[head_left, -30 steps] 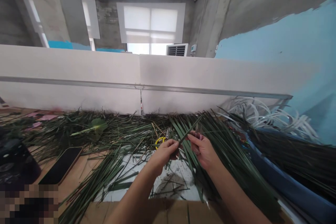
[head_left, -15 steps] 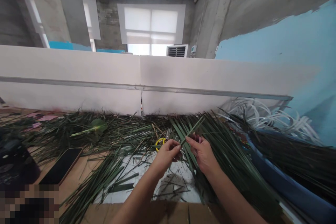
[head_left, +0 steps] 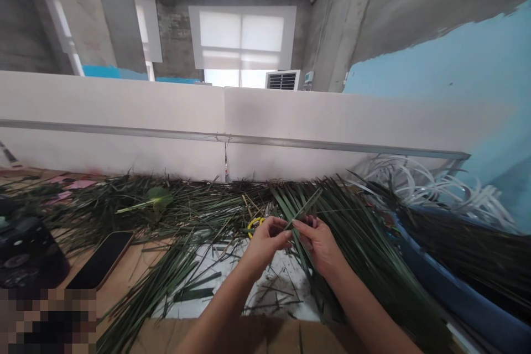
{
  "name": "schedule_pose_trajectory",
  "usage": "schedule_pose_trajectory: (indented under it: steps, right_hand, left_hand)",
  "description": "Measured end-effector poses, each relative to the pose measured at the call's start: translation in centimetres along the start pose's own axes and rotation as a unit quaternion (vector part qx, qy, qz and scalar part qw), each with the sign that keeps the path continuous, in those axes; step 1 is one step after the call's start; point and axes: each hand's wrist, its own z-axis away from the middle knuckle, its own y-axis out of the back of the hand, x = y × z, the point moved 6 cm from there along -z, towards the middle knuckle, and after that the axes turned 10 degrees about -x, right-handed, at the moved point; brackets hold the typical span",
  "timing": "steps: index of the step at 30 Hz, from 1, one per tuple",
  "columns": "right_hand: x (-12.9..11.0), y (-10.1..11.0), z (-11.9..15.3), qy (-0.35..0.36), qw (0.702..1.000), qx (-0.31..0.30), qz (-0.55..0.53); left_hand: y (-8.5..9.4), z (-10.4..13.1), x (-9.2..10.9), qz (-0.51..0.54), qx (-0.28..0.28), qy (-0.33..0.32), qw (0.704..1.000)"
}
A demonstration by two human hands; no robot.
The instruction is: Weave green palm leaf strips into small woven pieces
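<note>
Left hand [head_left: 265,240] and right hand [head_left: 315,240] both pinch one narrow leaf strip [head_left: 305,209] above the leaf pile [head_left: 365,243]; strip apparently mid-working, needing a steady two-handed grip next.

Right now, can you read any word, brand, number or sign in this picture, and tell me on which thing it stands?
No text can be read.
The phone lies with a dark, blank screen.
The black device at the left shows small marks, too blurred to read.
The green leaf strip, pinched by the left hand and right hand, carries no print.
</note>
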Motion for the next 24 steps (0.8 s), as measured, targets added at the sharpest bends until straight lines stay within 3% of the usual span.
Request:
schedule_pose_trajectory:
  steps: [6, 12, 17, 24]
  right_hand:
    - [0.3, 0.0, -0.1, -0.026, 0.999, -0.031, 0.004]
    - [0.4, 1.3, -0.5, -0.033, 0.999, 0.022, -0.001]
    - [0.6, 1.1, -0.2, -0.032, 0.998, 0.045, 0.008]
    - [1.0, 0.6, 0.0, -0.069, 0.989, -0.036, 0.128]
  left_hand:
    - [0.3, -0.1, -0.6, 0.027, -0.018, 0.043, 0.999]
    - [1.0, -0.3, -0.6, 0.014, 0.023, 0.012, 1.000]
    - [0.6, -0.3, -0.2, -0.027, 0.026, -0.016, 0.999]
    - [2.6, -0.4, 0.3, 0.005, 0.094, -0.025, 0.995]
